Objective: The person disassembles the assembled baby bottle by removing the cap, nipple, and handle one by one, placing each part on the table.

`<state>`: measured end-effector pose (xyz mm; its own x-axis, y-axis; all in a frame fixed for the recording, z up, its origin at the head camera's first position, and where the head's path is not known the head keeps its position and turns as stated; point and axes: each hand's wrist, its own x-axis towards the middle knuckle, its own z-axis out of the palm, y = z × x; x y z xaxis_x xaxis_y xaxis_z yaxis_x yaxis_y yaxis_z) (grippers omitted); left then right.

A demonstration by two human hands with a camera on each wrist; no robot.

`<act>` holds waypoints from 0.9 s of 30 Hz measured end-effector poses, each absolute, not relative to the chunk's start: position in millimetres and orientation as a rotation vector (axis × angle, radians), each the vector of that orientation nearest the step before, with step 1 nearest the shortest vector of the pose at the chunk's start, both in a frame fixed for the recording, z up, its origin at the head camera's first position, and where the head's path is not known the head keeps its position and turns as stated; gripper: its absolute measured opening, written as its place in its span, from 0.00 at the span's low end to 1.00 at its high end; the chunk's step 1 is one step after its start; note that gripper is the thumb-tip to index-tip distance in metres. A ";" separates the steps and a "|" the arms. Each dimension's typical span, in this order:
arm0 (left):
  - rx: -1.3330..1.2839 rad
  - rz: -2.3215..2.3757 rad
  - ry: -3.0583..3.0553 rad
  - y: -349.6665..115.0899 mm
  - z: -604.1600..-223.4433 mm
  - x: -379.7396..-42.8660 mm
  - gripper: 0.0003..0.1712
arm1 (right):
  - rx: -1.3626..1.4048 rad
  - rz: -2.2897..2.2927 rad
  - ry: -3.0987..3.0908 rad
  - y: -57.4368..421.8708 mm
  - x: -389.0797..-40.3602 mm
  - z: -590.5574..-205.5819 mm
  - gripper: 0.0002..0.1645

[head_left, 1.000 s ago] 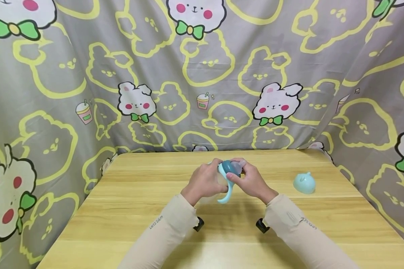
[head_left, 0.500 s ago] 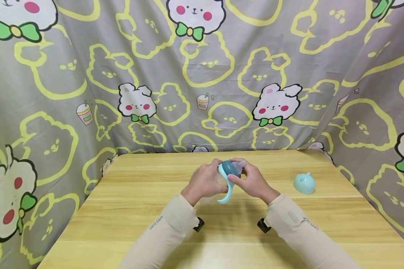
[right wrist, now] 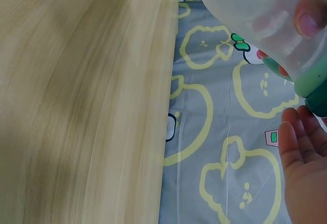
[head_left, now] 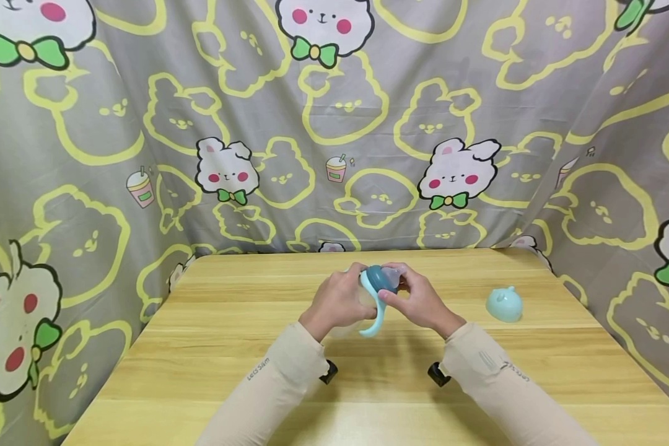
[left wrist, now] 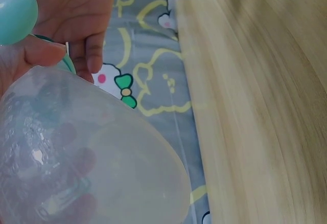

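Note:
A translucent baby bottle [left wrist: 112, 152] is held tilted above the table, its top toward the right. My left hand [head_left: 337, 300] grips the body; its fingers show blurred through the wall in the left wrist view. My right hand [head_left: 420, 300] holds the dark teal collar [head_left: 376, 278], with the thumb on the near side and the other fingers around the far side, partly hidden. A clear teat [head_left: 391, 276] sticks out of the collar beside the right palm. Below the collar, a light blue curved handle [head_left: 378, 317] hangs down between my hands.
A light blue dome-shaped cap [head_left: 504, 304] with small raised ears lies on the wooden table [head_left: 228, 371] to the right. Behind the table and at both sides hangs a grey patterned curtain [head_left: 290, 111]. Black wrist mounts [head_left: 439, 374] sit under the sleeves.
My right hand has shifted very slightly to the right, its thumb a little lower on the collar. The left hand, bottle and cap stay almost where they were.

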<state>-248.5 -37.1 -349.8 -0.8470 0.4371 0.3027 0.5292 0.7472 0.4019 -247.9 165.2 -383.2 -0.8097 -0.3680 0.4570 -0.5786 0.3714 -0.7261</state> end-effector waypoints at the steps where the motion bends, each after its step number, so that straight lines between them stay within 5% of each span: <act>1: -0.769 -0.719 -2.757 -37.1 -349.9 -248.6 0.44 | 0.851 1.418 -2.410 165.4 -247.8 -383.3 0.31; 27: -0.758 -0.717 -2.732 -39.1 -350.5 -249.5 0.43 | 0.920 1.485 -2.349 171.9 -248.4 -390.3 0.22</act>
